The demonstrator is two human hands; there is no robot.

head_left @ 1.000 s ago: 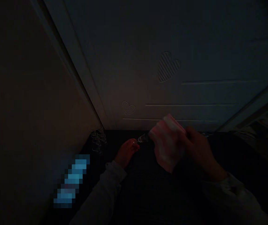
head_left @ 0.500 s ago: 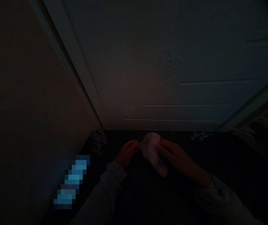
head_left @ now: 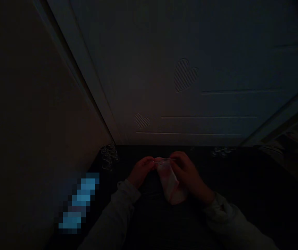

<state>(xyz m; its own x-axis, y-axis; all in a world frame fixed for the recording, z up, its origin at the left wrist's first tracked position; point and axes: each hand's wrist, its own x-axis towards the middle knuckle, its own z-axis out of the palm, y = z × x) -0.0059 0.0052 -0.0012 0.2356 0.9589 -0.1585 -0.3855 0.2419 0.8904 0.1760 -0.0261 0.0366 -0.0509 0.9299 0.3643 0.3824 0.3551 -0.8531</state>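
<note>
A pale pink item that looks like a sock (head_left: 170, 189) hangs between my hands over a dark table, its lower end toward me. Along its top edge runs a small clear piece (head_left: 163, 161), perhaps a plastic hanger; the dim light hides its exact shape. My left hand (head_left: 141, 170) pinches the left end of this clear piece. At its other end, the fingers of my right hand (head_left: 186, 170) are closed around the upper right edge of the sock and the clear piece.
Small clear ring-shaped pieces (head_left: 109, 158) lie heaped at the table's back left. More such pieces (head_left: 223, 151) sit at the back right. A glowing blurred screen (head_left: 78, 203) is at the left. A pale panel with hearts (head_left: 149, 86) rises behind the table (head_left: 154, 225).
My right hand has moved left and turned inward, closer to my left hand. The sock has swung to hang lower, and more of the clear piece shows along its top edge.
</note>
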